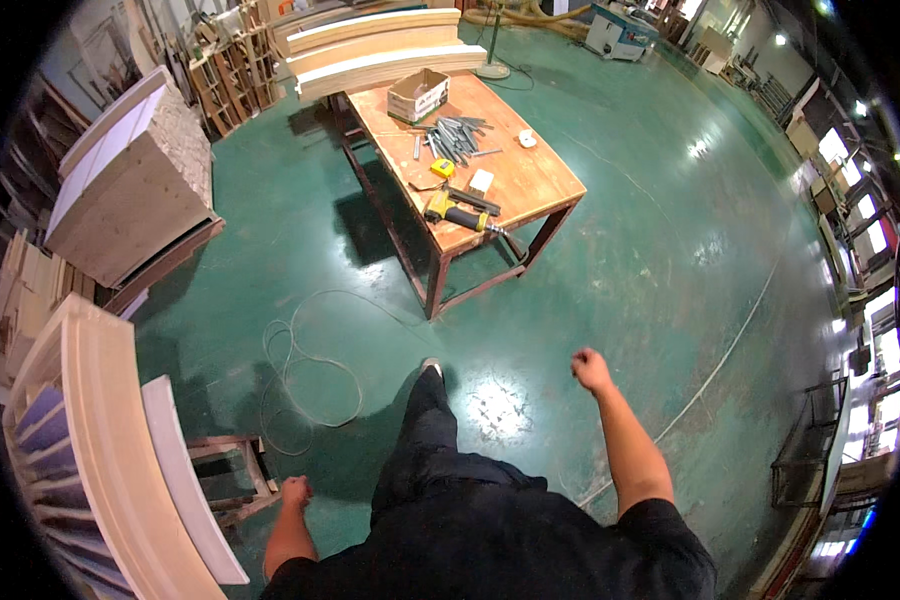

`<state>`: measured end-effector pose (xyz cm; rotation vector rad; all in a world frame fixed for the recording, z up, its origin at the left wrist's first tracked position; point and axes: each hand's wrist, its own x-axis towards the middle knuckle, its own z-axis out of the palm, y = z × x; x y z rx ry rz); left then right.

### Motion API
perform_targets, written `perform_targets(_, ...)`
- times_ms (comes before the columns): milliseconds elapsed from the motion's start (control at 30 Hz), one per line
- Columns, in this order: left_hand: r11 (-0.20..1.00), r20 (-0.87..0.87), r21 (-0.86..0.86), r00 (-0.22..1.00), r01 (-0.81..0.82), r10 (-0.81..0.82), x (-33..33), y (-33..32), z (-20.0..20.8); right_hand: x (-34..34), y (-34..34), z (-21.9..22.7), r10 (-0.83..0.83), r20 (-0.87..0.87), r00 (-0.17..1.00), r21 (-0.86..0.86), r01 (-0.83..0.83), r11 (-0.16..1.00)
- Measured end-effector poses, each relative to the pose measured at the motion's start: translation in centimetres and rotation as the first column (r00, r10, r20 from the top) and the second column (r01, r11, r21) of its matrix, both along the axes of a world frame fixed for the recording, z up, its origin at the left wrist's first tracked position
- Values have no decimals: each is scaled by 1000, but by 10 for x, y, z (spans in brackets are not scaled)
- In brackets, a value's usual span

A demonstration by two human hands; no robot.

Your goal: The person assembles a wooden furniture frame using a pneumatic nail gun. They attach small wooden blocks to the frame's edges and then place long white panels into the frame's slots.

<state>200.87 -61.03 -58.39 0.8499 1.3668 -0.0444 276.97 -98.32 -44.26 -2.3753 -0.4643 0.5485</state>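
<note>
My right hand [592, 370] is held out in front over the floor, its fingers curled in and nothing showing in them. Low by my left side, my left hand [296, 490] is also loosely closed, beside a small wooden stand [232, 475]. Ahead is a wooden-topped table [545, 180] on brown legs. A yellow-and-black air nailer [460, 213] lies at its near end. Behind the nailer are a yellow tape measure [442, 169], a small white block [481, 181], a pile of grey metal strips [457, 138] and an open cardboard box [417, 97]. A white roll [527, 138] sits to the right.
Long pale boards [390, 45] are stacked across the table's far end. A thin hose [315, 415] loops over the green floor [650, 270]. Close on my left stand a curved wooden frame [120, 440] and a white curved panel [185, 480]; a large wooden block [140, 185] is beyond.
</note>
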Motion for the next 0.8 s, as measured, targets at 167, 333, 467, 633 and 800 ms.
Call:
perform_targets(167, 989, -341, -119, 931, 91, -127, 210, -17, -29, 113, 176, 46, 299, 53, 953, -74, -295, 953)
perform_targets(333, 770, 8, 563, 930, 300, -369, 523, 76, 74, 245, 351, 76, 527, 98, 845, -150, -511, 847)
perform_targets(467, 887, 460, 458, 868, -52, -186, 630, 126, 208, 346, 473, 59, 605, 220, 765, -274, -547, 791)
perform_targets(633, 841, 153, 392, 928, -372, 339, 629, 92, 159, 411, 579, 58, 799, 241, 551, -504, -633, 588)
perform_targets(800, 855, -414, 75, 764, -513, 495, 594, -92, 117, 462, 589, -4, 934, 281, 220, -498, -799, 338)
